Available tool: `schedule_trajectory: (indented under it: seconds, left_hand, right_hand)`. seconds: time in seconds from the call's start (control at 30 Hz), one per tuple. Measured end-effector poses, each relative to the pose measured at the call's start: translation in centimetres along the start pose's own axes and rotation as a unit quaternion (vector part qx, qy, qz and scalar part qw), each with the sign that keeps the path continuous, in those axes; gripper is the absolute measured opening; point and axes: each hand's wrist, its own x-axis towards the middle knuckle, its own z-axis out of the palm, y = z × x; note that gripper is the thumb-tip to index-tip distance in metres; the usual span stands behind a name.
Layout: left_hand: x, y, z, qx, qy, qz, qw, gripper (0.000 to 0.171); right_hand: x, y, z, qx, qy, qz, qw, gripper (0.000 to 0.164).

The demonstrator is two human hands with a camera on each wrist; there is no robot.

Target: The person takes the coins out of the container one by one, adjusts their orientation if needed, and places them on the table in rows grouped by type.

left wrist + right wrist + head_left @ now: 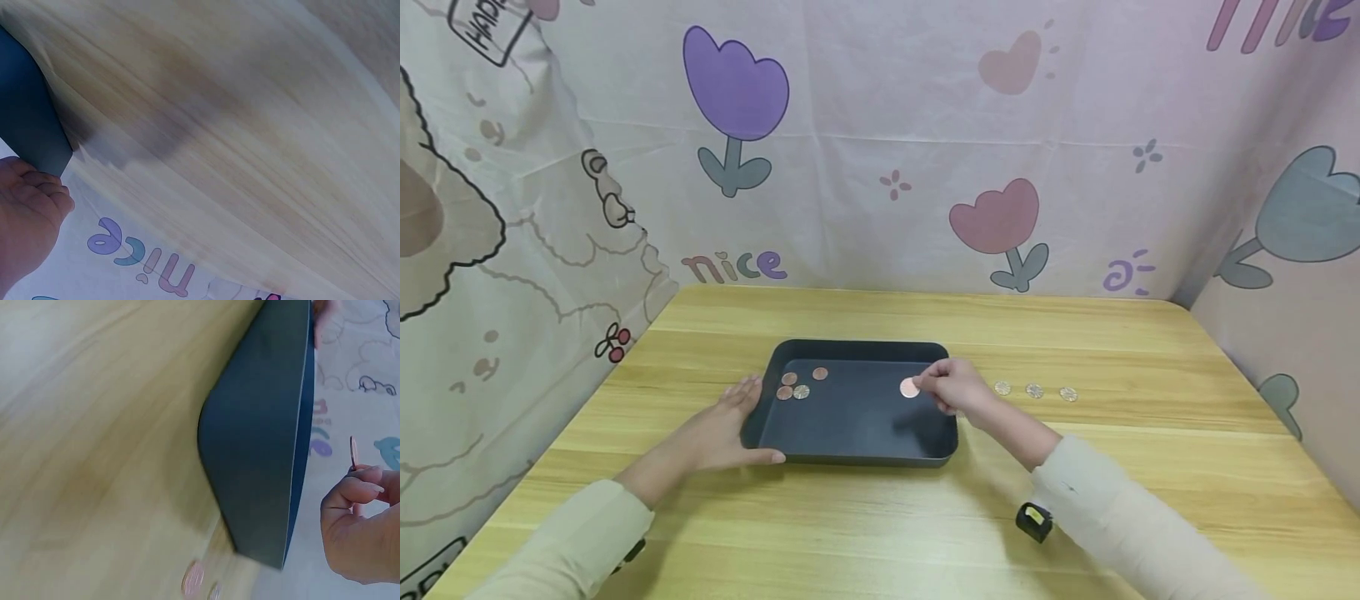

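Observation:
A dark rectangular tray (857,460) lies on the wooden table. My right hand (958,388) is over its right end and pinches a copper-coloured coin (909,387) between thumb and fingertips. The right wrist view shows this coin (354,452) edge-on, held above the rim. On the left, my left hand (726,429) rests against the tray's side, fingers along the outer wall and thumb at the front edge. Inside the tray, towards the left, lie several coins: copper ones (820,373) and a paler one (801,392).
Right of the tray, three coins (1034,391) lie in a row on the table (865,533). A printed cloth (850,100) hangs behind the table and along both sides. A small black device (1034,522) with a yellow patch sits at the right sleeve.

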Motion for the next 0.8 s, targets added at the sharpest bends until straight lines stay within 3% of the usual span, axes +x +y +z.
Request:
schedule_trajectory:
  seconds: [0.27,0.8]
  left_hand:
    - [0.0,-0.1,0.0,0.000,-0.002,-0.005,1.0000,0.118]
    - [-0.1,-0.1,0.0,0.001,-0.004,-0.007,1.0000,0.118]
  right_hand:
    - [-1.0,1.8,-3.2,0.020,0.012,0.010,1.000,0.016]
    - [-3.1,7.4,-8.4,-0.028,0.026,0.040,0.998,0.014]
